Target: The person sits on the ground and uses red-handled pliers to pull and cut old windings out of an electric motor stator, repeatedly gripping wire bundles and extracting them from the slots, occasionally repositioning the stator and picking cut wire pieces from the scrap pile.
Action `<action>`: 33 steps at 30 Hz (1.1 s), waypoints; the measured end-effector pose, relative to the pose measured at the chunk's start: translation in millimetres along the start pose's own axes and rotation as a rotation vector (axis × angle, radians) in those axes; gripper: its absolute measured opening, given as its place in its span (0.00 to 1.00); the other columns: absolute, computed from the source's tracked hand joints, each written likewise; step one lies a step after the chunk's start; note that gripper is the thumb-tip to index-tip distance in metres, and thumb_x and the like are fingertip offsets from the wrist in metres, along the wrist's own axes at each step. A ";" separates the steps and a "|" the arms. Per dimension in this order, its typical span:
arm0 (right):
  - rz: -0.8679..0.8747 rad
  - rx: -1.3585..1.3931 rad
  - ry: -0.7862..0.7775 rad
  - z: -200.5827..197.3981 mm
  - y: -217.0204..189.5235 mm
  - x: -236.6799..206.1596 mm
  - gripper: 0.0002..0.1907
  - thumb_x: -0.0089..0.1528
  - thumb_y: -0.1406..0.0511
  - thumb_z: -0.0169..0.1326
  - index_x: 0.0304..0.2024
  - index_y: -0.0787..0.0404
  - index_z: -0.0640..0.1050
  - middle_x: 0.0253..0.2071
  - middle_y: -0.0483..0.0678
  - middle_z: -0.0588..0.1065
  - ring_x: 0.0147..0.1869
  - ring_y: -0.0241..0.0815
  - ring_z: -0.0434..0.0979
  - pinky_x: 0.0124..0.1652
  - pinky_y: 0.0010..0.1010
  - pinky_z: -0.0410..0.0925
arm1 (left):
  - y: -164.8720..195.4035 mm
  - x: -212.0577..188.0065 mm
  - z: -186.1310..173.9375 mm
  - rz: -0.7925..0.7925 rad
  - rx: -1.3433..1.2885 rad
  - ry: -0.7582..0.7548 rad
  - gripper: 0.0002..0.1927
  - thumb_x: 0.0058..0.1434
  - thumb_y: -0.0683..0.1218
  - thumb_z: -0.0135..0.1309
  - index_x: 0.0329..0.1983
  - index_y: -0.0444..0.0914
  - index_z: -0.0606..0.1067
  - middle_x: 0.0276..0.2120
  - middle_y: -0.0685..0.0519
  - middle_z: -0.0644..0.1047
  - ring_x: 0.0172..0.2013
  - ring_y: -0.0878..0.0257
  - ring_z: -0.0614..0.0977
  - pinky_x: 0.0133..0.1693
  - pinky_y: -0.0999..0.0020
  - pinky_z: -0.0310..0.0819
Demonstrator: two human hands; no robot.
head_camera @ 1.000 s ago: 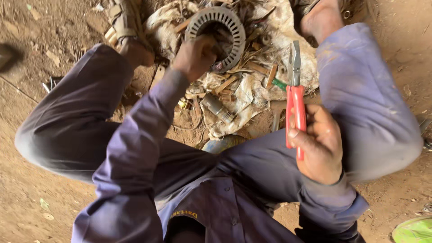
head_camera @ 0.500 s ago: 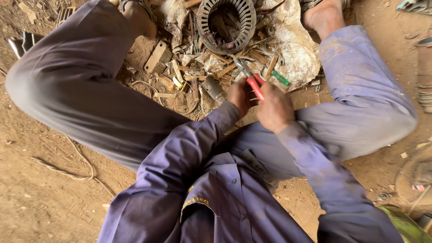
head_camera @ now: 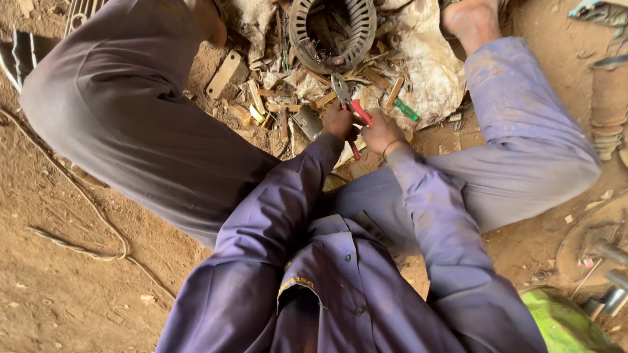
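I sit on the dirt ground in purple work clothes with my legs spread. A pair of red-handled pliers is held between both hands, its grey jaws pointing away from me. My right hand grips one red handle. My left hand closes on the other handle, right beside it. Beyond the pliers lies a round grey slotted metal ring, like a motor stator, on a dirty white sack.
Wooden sticks and scraps and a green-handled tool litter the sack between my legs. A loose wire runs over the dirt on the left. Metal parts lie at the right; a green object sits bottom right.
My left hand has left the metal ring and come down to the pliers. My right hand brought the pliers from beside my knee to the middle; now both hands hold them.
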State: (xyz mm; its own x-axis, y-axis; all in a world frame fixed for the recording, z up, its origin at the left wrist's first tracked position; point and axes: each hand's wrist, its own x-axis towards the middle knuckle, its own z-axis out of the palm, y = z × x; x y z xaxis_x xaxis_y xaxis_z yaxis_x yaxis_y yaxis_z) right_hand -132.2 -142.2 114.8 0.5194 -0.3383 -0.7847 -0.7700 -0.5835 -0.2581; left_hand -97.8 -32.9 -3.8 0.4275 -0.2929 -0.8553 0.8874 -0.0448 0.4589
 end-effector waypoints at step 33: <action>0.002 -0.074 0.045 64.1 32.2 72.3 0.12 0.63 0.66 0.50 0.46 0.56 0.82 0.48 0.60 0.78 0.54 0.60 0.78 0.52 0.46 0.71 | 10.3 2.6 -0.9 0.409 0.840 0.157 0.15 0.58 0.45 0.58 0.41 0.30 0.69 0.38 0.32 0.80 0.38 0.36 0.82 0.44 0.47 0.77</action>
State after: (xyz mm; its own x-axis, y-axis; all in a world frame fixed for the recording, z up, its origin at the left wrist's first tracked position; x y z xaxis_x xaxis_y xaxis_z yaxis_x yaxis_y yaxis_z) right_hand -143.2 -138.1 13.6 0.5354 -0.3713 -0.7586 -0.7423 -0.6353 -0.2130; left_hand -87.3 -33.3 -1.6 0.7503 -0.3094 -0.5841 0.2747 -0.6578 0.7013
